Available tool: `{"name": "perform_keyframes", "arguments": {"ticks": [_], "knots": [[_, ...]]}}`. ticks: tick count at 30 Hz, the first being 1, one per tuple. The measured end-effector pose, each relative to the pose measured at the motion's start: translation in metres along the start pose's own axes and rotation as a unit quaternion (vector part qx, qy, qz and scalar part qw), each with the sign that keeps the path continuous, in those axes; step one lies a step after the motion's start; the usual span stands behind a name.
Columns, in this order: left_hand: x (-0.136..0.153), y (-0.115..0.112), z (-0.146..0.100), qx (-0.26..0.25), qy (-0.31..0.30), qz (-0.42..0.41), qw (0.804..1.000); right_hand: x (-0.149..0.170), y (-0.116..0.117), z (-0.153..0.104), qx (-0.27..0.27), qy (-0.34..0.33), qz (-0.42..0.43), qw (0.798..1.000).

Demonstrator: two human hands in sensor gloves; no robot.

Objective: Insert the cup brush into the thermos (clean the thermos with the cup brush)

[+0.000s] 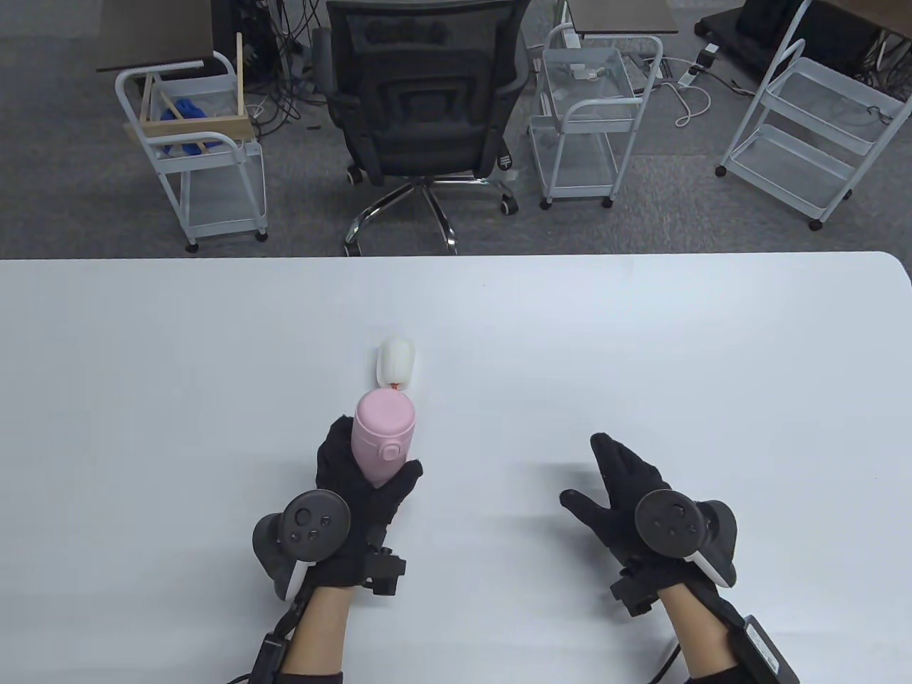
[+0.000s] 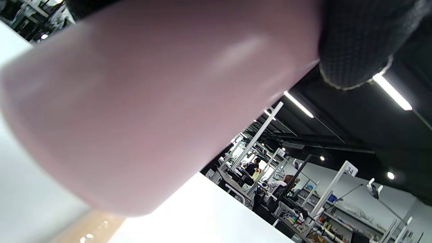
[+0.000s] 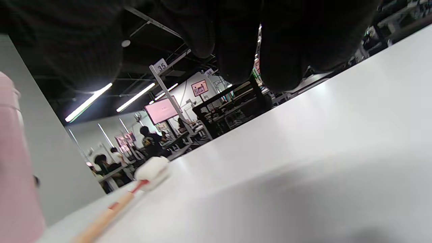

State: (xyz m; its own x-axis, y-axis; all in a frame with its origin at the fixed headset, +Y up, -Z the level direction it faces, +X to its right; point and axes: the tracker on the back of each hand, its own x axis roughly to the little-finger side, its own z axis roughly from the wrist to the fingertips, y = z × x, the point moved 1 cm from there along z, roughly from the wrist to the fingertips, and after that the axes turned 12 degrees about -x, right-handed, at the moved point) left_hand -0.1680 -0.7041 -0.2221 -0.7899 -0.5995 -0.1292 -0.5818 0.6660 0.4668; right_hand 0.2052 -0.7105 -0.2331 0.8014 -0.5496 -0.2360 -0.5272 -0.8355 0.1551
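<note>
We are at the very start of the job. Our left hand [image 1: 363, 491] wraps its grip around the low part of the pink thermos [image 1: 383, 438] and holds it near the middle of the tabletop [image 1: 712, 342], a bit toward the near edge. In the left wrist view the pink side fills most of the picture, with a gloved fingertip pressed on it. The lid with its round button looks like it is on, so we think it has to come off first.

The cup brush [image 1: 396, 363] lies flat on the tabletop just behind the thermos, toward the far edge. Its white foam head points away from us, and the right wrist view shows its light wooden handle running back toward the thermos. No hand touches it.

Our right hand [image 1: 627, 491] is well apart from both, nearer the right edge. Its grip is spread wide and holds nothing.

So the brush is not picked up and not inside. Opening, picking up and pushing in are all left
</note>
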Motion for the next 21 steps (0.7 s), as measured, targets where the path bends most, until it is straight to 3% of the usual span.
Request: {"name": "perform_keyframes", "arguments": {"ticks": [3,14,21], "knots": [[-0.008,0.001,-0.003,0.0,-0.031,0.02,0.999,-0.018,-0.003,0.003,-0.02,-0.022,0.04,0.999],[-0.031,-0.01,-0.017,0.027,-0.114,0.085,0.989,-0.098,-0.014,0.036,-0.059,-0.103,0.036,0.992],[-0.041,-0.012,-0.022,0.029,-0.162,0.135,0.977,-0.124,-0.016,0.06,-0.143,-0.118,0.036,0.982]]}}
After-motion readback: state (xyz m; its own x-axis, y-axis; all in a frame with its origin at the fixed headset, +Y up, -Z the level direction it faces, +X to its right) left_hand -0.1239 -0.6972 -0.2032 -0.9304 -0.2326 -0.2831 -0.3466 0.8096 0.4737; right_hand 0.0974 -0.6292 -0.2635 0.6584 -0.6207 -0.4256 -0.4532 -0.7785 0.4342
